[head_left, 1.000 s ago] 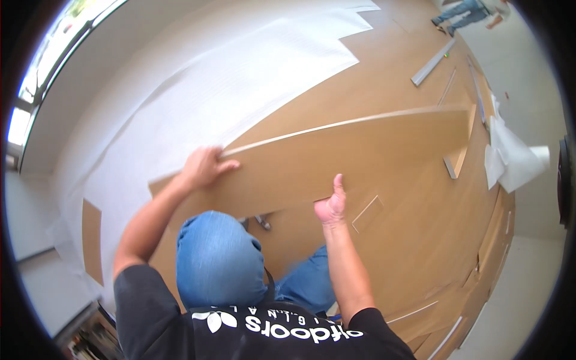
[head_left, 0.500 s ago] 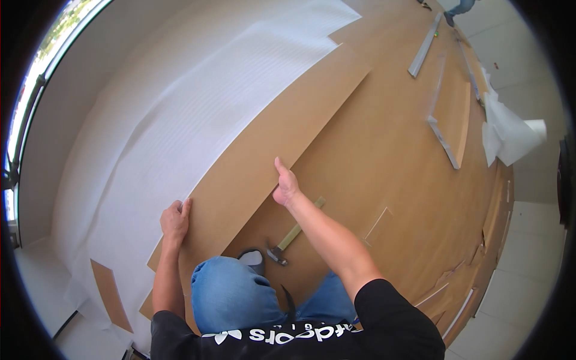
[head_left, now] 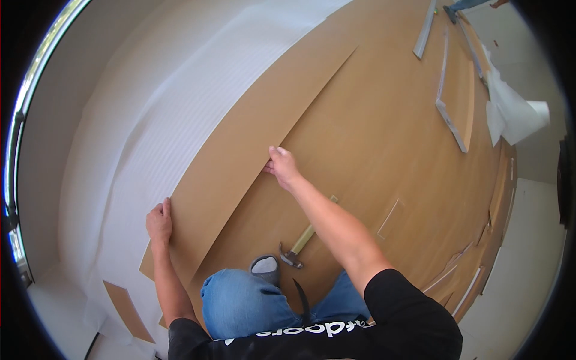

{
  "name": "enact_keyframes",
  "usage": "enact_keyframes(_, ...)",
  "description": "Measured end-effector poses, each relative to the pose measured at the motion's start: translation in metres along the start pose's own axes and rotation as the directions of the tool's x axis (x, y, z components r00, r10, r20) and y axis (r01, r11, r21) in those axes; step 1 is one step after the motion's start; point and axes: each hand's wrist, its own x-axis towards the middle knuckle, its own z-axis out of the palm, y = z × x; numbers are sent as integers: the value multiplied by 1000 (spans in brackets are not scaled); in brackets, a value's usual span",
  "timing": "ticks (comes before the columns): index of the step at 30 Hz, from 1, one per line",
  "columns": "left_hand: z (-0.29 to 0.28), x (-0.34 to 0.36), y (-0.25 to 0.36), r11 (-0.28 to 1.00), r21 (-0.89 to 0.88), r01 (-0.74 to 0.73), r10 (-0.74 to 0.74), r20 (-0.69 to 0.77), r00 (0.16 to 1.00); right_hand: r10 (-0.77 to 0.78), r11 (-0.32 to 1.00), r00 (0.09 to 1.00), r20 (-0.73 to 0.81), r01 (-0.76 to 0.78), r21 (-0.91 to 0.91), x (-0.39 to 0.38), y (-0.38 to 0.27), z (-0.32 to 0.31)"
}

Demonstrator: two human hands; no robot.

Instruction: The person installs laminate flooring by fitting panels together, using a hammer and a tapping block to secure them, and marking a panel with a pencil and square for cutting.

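Observation:
A long tan board is held low over the floor, its left edge along the white foam sheet. My left hand grips that edge near the close end, fingers bent around it. My right hand pinches the right edge farther along, with some fingertips under the board. A claw hammer lies on the laid tan floor, below my right forearm and beside my grey shoe.
A small board piece lies on the foam at lower left. Metal trim strips and an angled frame piece lie at upper right, beside a white foam roll. Another person's leg shows at top right. A window runs along the left.
The board has swung from crosswise and raised to lying lengthwise beside the foam, lower down. Both hands moved with it, the left toward me. The hammer has come into sight.

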Motion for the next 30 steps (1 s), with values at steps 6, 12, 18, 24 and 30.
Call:
enact_keyframes(6,-7,22,-6,997,67,-35,38,-40,998,-111,988,994,-14,109,-110,18,16,2)
enact_keyframes(12,-5,30,-19,997,58,-41,45,-72,996,-109,980,994,-27,103,-168,29,25,7)
enact_keyframes(18,-7,28,-16,995,72,-74,80,-93,992,-110,962,993,-44,96,-254,32,28,-1)
enact_keyframes(24,-1,20,-13,989,105,-101,114,-126,985,-200,953,976,-82,175,-248,31,29,-1)
enact_keyframes(30,-3,20,-10,991,93,-93,101,-79,992,-159,958,986,-52,141,-251,26,24,-7)
